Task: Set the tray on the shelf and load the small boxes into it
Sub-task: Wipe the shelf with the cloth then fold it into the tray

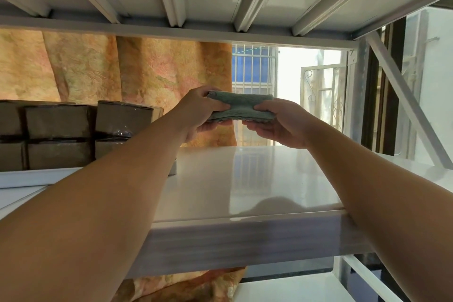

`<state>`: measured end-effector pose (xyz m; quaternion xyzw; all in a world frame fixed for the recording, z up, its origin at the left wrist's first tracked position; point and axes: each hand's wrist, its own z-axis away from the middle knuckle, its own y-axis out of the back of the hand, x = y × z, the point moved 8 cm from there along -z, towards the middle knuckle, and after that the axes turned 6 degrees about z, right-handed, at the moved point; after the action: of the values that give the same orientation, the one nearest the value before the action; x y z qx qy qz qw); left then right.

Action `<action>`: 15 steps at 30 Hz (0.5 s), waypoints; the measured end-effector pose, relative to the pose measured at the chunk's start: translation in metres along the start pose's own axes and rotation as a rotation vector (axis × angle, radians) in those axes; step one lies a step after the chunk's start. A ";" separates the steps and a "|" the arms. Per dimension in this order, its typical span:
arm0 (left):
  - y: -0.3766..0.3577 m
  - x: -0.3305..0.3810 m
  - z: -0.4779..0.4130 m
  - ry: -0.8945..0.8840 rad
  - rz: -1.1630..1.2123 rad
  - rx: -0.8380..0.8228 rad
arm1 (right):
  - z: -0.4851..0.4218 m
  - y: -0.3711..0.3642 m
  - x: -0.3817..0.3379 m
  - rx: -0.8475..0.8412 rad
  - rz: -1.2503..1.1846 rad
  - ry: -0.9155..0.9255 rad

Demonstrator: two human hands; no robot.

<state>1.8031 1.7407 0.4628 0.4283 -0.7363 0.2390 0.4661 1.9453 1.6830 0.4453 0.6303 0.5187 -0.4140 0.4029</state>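
Holding a folded grey-green cloth [241,109] above a glossy white shelf [245,179], left hand [201,111] and right hand [277,125] each closed on it, brown boxes [57,135] stacked in a white tray [29,176] at left, orange curtain [147,66] and barred window [255,68] stood behind.

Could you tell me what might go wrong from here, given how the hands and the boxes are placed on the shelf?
1. Both hands, left and right, are taken up by a folded cloth, so neither is free for boxes.
2. The left forearm reaches close past the stacked boxes; a sideways move could knock them.
3. The shelf looks glossy, so things set on it may slide.
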 end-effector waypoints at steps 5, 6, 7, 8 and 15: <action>0.001 0.008 0.002 -0.046 0.085 -0.037 | 0.003 -0.006 -0.010 -0.119 -0.134 0.078; 0.000 0.011 0.002 -0.062 0.135 -0.053 | 0.004 -0.008 -0.012 -0.159 -0.180 0.090; 0.000 0.014 0.003 -0.077 0.186 -0.065 | 0.006 -0.011 -0.014 -0.205 -0.225 0.099; 0.000 0.016 0.003 -0.088 0.233 -0.075 | 0.008 -0.014 -0.015 -0.252 -0.265 0.104; -0.001 0.024 0.006 -0.118 0.336 -0.161 | 0.013 -0.019 -0.021 -0.366 -0.372 0.126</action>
<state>1.7962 1.7261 0.4820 0.2740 -0.8403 0.2280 0.4085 1.9226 1.6664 0.4595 0.4652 0.7159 -0.3403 0.3940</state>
